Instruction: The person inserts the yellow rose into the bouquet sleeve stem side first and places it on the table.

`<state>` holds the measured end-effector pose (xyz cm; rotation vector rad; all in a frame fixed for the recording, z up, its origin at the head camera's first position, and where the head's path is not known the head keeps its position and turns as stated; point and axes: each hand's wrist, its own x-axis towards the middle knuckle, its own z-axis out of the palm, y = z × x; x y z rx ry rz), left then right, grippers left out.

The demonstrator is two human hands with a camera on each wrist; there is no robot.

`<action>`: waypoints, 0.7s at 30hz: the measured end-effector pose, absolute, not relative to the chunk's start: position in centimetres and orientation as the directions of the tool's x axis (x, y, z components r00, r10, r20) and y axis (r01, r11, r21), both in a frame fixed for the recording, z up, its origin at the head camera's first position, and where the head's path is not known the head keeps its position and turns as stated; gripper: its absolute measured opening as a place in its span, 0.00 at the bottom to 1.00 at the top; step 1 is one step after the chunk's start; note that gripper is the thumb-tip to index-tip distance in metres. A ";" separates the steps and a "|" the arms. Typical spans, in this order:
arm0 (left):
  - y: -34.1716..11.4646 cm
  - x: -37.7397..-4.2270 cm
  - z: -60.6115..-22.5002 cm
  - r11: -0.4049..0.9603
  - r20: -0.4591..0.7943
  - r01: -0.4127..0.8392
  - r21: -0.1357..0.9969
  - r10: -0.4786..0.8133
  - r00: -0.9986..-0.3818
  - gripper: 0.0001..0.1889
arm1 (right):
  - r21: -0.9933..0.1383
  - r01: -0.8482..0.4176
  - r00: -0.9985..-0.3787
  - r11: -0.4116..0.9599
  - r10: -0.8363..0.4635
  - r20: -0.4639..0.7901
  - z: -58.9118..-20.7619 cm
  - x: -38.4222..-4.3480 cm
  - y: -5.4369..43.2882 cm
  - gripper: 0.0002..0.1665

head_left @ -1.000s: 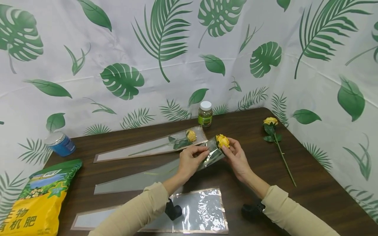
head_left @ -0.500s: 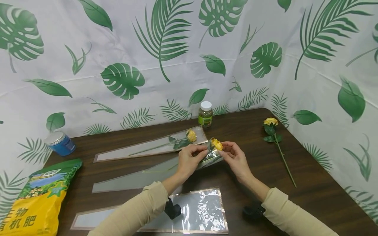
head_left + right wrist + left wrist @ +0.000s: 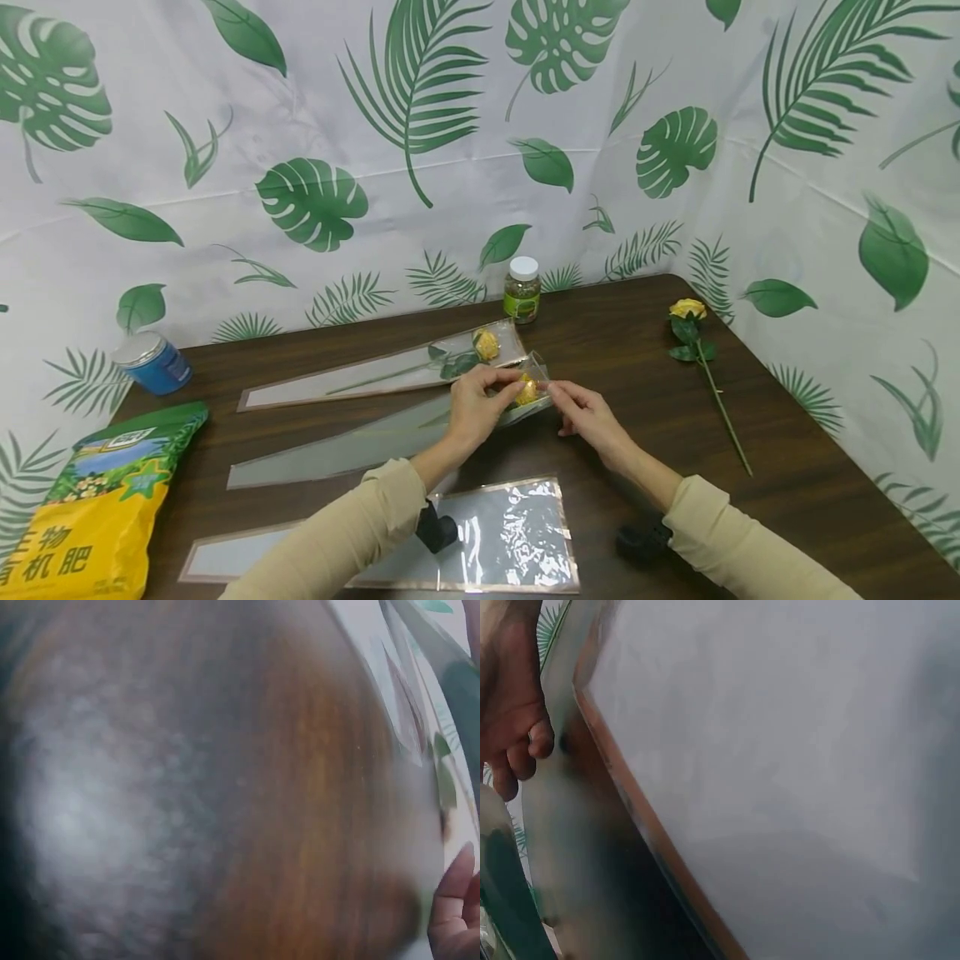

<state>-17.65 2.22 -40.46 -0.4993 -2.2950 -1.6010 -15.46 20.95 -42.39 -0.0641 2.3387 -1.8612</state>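
Observation:
A yellow rose (image 3: 527,389) lies inside the mouth end of a tapered clear flower sleeve (image 3: 322,450), its bloom partly behind my left fingers. With thumb and fingers, my left hand (image 3: 478,407) pinches the sleeve beside the bloom. My right hand (image 3: 595,423) pinches the sleeve's open edge just right of the rose. In the left wrist view, a pale sheet with a copper-coloured border (image 3: 652,832) fills most of the picture, and the hand (image 3: 514,712) shows at the left. Only a few right-hand fingers (image 3: 454,904) appear at the right wrist view's lower right corner.
Behind lies another sleeved rose (image 3: 486,344); in front, a flat sleeve (image 3: 517,533). A loose rose (image 3: 705,367) lies right. A white-lidded jar (image 3: 522,292) stands at the back, a blue tin (image 3: 153,367) and yellow fertilizer bag (image 3: 97,517) at left.
The rose has slid left and down into the sleeve. My right hand has moved from the bloom to the sleeve's edge, while my left hand has kept its hold.

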 end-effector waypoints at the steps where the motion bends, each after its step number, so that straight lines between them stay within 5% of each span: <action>1: 2.1 -17.6 -40.5 0.324 0.428 0.441 0.837 0.115 -0.897 0.07 | -0.963 0.070 -0.982 0.260 -0.151 -0.112 -42.4 -15.5 20.8 0.27; 6: 1.8 -17.6 -40.9 0.330 0.431 0.453 0.828 0.142 -0.891 0.07 | -0.935 0.090 -0.962 0.342 -0.213 -0.170 -42.2 -15.9 20.1 0.26; 13: -0.6 -17.6 -41.2 0.459 0.414 0.482 0.747 0.246 -0.876 0.16 | -0.958 0.103 -0.970 0.269 -0.188 -0.157 -42.2 -16.1 19.6 0.23; 21: -4.9 -16.4 -41.1 0.748 0.261 0.509 0.426 0.437 -0.861 0.29 | -0.972 0.104 -0.981 0.213 -0.136 -0.135 -42.3 -15.9 20.2 0.11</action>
